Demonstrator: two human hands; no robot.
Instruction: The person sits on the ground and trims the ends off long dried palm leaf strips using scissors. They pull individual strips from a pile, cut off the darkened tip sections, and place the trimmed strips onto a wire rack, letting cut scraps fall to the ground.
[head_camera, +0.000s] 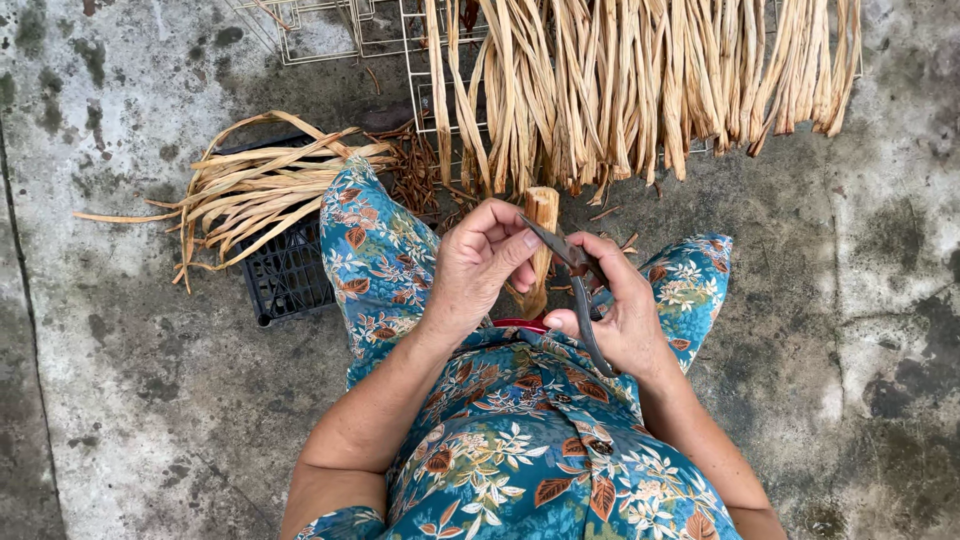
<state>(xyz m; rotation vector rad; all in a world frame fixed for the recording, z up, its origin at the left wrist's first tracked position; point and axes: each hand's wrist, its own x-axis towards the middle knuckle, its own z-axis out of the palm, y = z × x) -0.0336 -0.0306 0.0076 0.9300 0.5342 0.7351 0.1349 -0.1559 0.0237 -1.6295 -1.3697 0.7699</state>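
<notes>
A grey concrete floor (140, 380) is seen from above, stained with dark and greenish patches and crossed by thin cracks. At the top of the view, a white wire rack (330, 30) lies on the floor, and a wide row of dried pale straw-coloured plant strips (640, 80) is spread over it, the ends hanging toward the person. To the left, a black plastic crate (285, 280) stands on the floor, partly hidden behind the knee, and a looser bundle of dried strips (250, 185) is laid across it. Small reddish-brown scraps (415, 175) are scattered between the crate and the rack.

The person is seated, and the knees are covered by blue cloth with a leaf and flower pattern (375, 250).

Between the knees, a short piece of dried stalk (542, 215) is held upright. It is light tan, with a flat cut top and a fibrous, layered surface; its lower part is hidden behind the fingers. The left hand (480, 265) is closed around the stalk, with the thumb and forefinger pinched near its top. The right hand (620, 315) is wrapped around the dark handles of a pair of metal scissors (575, 275), and the blades are pointed toward the upper part of the stalk, touching it beside the left thumb.
</notes>
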